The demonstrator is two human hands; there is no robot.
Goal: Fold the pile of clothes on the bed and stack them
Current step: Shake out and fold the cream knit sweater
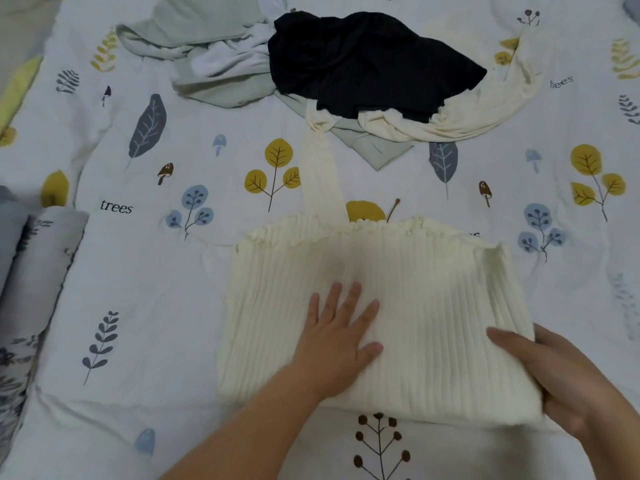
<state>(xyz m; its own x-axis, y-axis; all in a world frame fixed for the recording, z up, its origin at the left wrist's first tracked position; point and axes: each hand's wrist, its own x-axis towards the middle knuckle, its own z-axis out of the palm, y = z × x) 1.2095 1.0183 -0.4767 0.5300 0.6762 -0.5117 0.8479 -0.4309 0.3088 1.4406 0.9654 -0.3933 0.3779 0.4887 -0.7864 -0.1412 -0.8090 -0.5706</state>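
The left hand [341, 332] presses flat, fingers spread, on the cream ribbed knit top [426, 306]. The right hand [568, 372] grips its lower-right edge, fingers hidden beneath. One strap runs under the black garment [367, 64].

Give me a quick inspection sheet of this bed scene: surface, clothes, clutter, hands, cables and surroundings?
Surface: bed sheet, white with leaf, tree and mushroom prints.
Job's things: cream ribbed top lies spread flat near the person, one strap reaching toward the unfolded pile of pale green, white, cream and a black garment.
Clutter: nothing seen.
Hands: left hand presses flat on the top; right hand grips its right edge.
Cables: nothing seen.
Surroundings: grey patterned bedding rolled at the left edge.
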